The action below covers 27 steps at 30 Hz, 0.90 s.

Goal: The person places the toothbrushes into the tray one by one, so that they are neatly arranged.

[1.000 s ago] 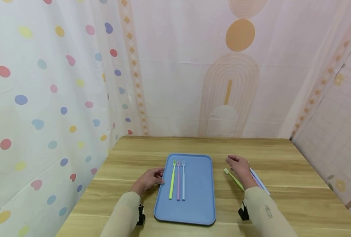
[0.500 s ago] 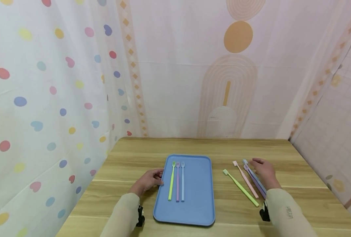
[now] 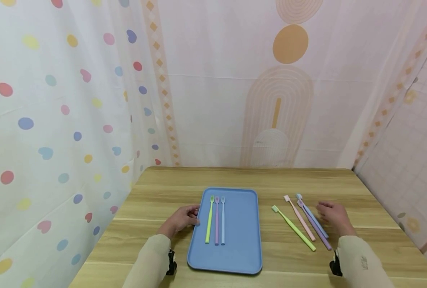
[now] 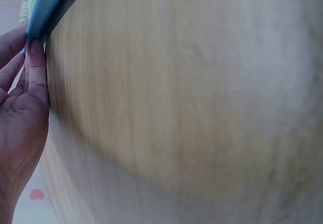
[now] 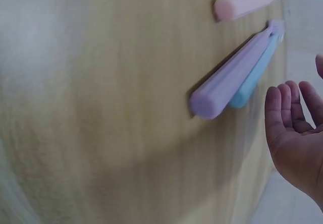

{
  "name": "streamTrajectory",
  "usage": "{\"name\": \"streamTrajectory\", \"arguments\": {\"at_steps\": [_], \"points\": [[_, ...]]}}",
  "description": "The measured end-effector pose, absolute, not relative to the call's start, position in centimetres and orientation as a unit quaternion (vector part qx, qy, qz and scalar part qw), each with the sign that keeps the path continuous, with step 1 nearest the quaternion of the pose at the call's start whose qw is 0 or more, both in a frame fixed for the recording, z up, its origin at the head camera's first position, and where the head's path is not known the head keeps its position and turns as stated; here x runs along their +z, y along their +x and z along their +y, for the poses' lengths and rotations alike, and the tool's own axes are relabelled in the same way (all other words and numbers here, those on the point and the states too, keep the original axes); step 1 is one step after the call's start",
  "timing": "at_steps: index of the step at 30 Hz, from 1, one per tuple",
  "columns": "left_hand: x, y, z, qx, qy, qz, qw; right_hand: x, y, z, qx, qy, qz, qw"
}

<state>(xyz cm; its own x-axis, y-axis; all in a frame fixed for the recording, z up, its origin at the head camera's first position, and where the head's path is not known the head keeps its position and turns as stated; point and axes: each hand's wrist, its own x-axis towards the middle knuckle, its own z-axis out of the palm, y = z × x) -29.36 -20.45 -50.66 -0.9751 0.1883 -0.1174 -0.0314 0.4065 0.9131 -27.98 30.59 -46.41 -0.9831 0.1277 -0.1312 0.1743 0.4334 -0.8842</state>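
Observation:
A blue tray (image 3: 240,240) carries a green toothbrush (image 3: 209,224), a purple one (image 3: 217,224) and a light blue one (image 3: 223,224), side by side with heads toward the back. The left hand (image 3: 180,219) grips the tray's left edge; in the left wrist view the thumb and fingers of this hand (image 4: 22,118) pinch the rim. Right of the tray lie green (image 3: 296,230), pink (image 3: 301,220), purple (image 3: 317,228) and blue (image 3: 315,216) toothbrushes, the last two touching. Beside them the right hand (image 3: 335,217) holds nothing, its fingers relaxed in the right wrist view (image 5: 298,133).
The wooden table (image 3: 155,180) extends behind and to both sides of the tray. A dotted curtain (image 3: 62,140) hangs at the left, a patterned one (image 3: 213,120) behind the table and another (image 3: 411,160) at the right.
The right hand has moved right, from above the loose toothbrushes to beside them, uncovering the pink, purple and blue ones. The left hand has kept its grip on the tray.

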Motion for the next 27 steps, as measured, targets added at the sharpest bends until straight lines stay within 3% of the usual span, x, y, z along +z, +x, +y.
{"name": "streamTrajectory", "arguments": {"at_steps": [13,27], "points": [[-50.6,-29.4,-20.2,0.537,0.037,0.837,0.099,-48.7,-28.0,31.0,-0.54,0.121,0.832,0.028],[-50.4,-29.4,-20.3,0.537,0.037,0.838,0.096,-49.6,-28.2,29.7,-0.491,0.117,0.863,-0.007]]}}
